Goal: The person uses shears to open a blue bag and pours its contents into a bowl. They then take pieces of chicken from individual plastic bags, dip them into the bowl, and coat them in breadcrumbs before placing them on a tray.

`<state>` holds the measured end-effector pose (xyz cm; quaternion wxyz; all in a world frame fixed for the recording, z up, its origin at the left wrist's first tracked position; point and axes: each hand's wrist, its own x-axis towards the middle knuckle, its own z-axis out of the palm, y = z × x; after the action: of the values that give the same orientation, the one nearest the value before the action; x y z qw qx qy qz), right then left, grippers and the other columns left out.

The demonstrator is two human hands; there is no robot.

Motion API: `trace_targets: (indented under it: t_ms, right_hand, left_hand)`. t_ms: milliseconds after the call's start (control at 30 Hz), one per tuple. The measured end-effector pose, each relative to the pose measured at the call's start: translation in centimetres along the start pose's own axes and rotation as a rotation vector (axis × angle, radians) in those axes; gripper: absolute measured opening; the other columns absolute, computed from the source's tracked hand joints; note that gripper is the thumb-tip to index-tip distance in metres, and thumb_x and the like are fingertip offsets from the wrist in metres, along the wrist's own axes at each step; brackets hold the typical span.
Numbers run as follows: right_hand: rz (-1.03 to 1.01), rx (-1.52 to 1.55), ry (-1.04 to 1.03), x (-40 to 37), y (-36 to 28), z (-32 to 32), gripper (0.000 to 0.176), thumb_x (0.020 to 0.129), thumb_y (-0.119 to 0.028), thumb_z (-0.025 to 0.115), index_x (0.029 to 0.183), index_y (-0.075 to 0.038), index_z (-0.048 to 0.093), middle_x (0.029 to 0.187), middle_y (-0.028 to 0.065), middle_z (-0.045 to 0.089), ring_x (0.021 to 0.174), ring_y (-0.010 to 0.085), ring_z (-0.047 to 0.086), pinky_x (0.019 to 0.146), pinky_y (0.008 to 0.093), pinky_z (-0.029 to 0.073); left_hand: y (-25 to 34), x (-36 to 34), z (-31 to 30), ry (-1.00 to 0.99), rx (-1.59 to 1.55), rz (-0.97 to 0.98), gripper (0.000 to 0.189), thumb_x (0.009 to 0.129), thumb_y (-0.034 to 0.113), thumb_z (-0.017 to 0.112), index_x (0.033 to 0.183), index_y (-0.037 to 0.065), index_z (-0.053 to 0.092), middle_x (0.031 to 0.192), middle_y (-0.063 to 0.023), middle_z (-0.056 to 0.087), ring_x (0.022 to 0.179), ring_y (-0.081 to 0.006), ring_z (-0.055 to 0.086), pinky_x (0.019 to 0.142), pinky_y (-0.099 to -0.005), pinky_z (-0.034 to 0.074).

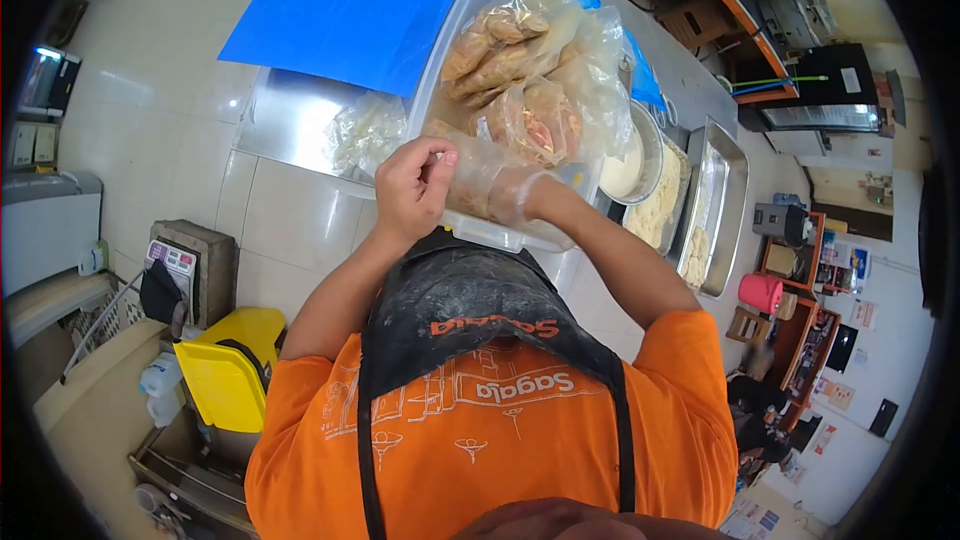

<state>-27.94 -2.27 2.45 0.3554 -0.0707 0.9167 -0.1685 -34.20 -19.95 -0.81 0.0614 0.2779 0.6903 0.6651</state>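
My left hand [412,188] is closed, thumb against fingers, on the rim of a clear plastic bag [475,165]. My right hand [512,190] reaches into that bag, and its fingers are blurred behind the cloudy plastic. Both hands are over the near end of a translucent plastic tub [432,80]. Farther back in the tub lie tied plastic bags of what looks like raw meat pieces [500,40], and another bag with pinkish meat [540,125] sits just beyond my hands.
Right of the tub stand a metal bowl of whitish batter or flour [625,165], a tray of pale breading [655,205] and a long metal pan [722,180]. A blue sheet [350,10] and crumpled plastic bags [365,135] are at left. A yellow bin [225,370] stands lower left.
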Motion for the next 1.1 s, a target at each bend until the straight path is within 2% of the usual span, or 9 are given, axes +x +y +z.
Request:
trace_targets:
  t_ms: [67, 167, 267, 367, 567, 667, 867, 967, 1100]
  right_hand:
    - [0.062, 0.138, -0.024, -2.3, 0.9, -0.6, 0.044, 0.083, -0.023, 0.068, 0.116, 0.003, 0.058, 0.109, 0.0239, 0.064, 0.096, 0.0382, 0.065, 0.084, 0.0401, 0.051]
    - [0.006, 0.804, 0.277, -5.0, 4.2, 1.5, 0.047, 0.089, -0.032, 0.064, 0.126, -0.004, 0.056, 0.108, 0.0138, 0.065, 0.086, 0.0281, 0.066, 0.07, 0.0389, 0.053]
    - [-0.029, 1.805, 0.299, -6.6, 4.4, 1.1, 0.054, 0.091, -0.032, 0.063, 0.131, 0.001, 0.048, 0.104, 0.0117, 0.064, 0.087, 0.0243, 0.068, 0.068, 0.0369, 0.057]
    - [0.033, 2.021, 0.385, -7.0, 4.7, 1.5, 0.055, 0.087, -0.03, 0.067, 0.132, -0.002, 0.048, 0.099, 0.0114, 0.063, 0.084, 0.0222, 0.067, 0.059, 0.0367, 0.054]
    - [0.259, 1.373, 0.626, -7.9, 6.6, 0.3, 0.029, 0.076, -0.01, 0.075, 0.096, -0.008, 0.054, 0.087, 0.0043, 0.06, 0.066, 0.014, 0.059, 0.055, 0.0316, 0.05]
    - [0.284, 1.257, 0.775, -8.4, 7.7, -0.2, 0.029, 0.071, -0.006, 0.077, 0.09, -0.009, 0.056, 0.084, 0.0011, 0.059, 0.066, 0.0105, 0.056, 0.061, 0.0293, 0.05]
    - [0.147, 1.655, 0.788, -9.9, 8.2, -2.0, 0.025, 0.073, -0.002, 0.072, 0.091, -0.008, 0.055, 0.089, 0.0011, 0.06, 0.074, 0.0109, 0.057, 0.068, 0.0248, 0.048]
    - [0.272, 1.637, 0.774, -10.7, 8.4, -2.8, 0.024, 0.075, 0.0, 0.069, 0.093, -0.006, 0.055, 0.093, 0.0037, 0.061, 0.075, 0.0124, 0.058, 0.068, 0.0253, 0.049]
    - [0.219, 1.491, 0.821, -10.4, 11.3, -1.4, 0.022, 0.077, -0.005, 0.073, 0.092, -0.009, 0.056, 0.083, 0.001, 0.058, 0.067, 0.0119, 0.057, 0.066, 0.0294, 0.051]
  left_hand:
    - [0.2, -0.2, -0.2, 0.004, 0.004, -0.011, 0.009, 0.088, 0.01, 0.063, 0.086, 0.002, 0.065, 0.067, -0.0077, 0.058, 0.056, -0.0154, 0.052, 0.051, -0.0283, 0.04]
    - [0.6, -0.1, -0.2, 0.008, 0.007, -0.005, 0.009, 0.088, 0.01, 0.063, 0.086, 0.002, 0.065, 0.067, -0.0073, 0.058, 0.056, -0.0151, 0.052, 0.051, -0.0283, 0.039]
    - [0.4, 0.0, 0.1, 0.019, -0.001, 0.005, 0.009, 0.088, 0.01, 0.063, 0.086, 0.002, 0.065, 0.067, -0.0069, 0.058, 0.056, -0.0148, 0.052, 0.051, -0.0283, 0.039]
    - [0.5, 0.1, 0.0, -0.002, 0.011, -0.001, 0.009, 0.088, 0.01, 0.063, 0.086, 0.001, 0.065, 0.068, -0.0068, 0.058, 0.056, -0.0145, 0.052, 0.051, -0.028, 0.04]
    - [0.6, 0.2, 0.0, -0.023, 0.01, -0.019, 0.009, 0.088, 0.009, 0.062, 0.088, 0.0, 0.064, 0.07, -0.0073, 0.058, 0.058, -0.014, 0.053, 0.053, -0.0272, 0.041]
    - [0.6, 0.1, 0.0, -0.032, 0.015, -0.031, 0.01, 0.089, 0.009, 0.062, 0.088, 0.0, 0.064, 0.071, -0.0073, 0.058, 0.059, -0.0136, 0.053, 0.054, -0.027, 0.042]
    - [0.6, 0.2, 0.1, -0.028, 0.021, -0.026, 0.009, 0.088, 0.009, 0.063, 0.088, 0.0, 0.065, 0.071, -0.0072, 0.059, 0.059, -0.0132, 0.053, 0.054, -0.0267, 0.042]
    - [0.6, 0.2, 0.0, -0.036, 0.033, -0.039, 0.009, 0.088, 0.009, 0.063, 0.088, 0.001, 0.065, 0.071, -0.0071, 0.059, 0.059, -0.0132, 0.053, 0.054, -0.0267, 0.042]
    - [0.5, 0.2, 0.1, -0.03, 0.019, -0.032, 0.009, 0.089, 0.01, 0.064, 0.088, 0.001, 0.065, 0.071, -0.0067, 0.059, 0.058, -0.0131, 0.053, 0.054, -0.0267, 0.042]
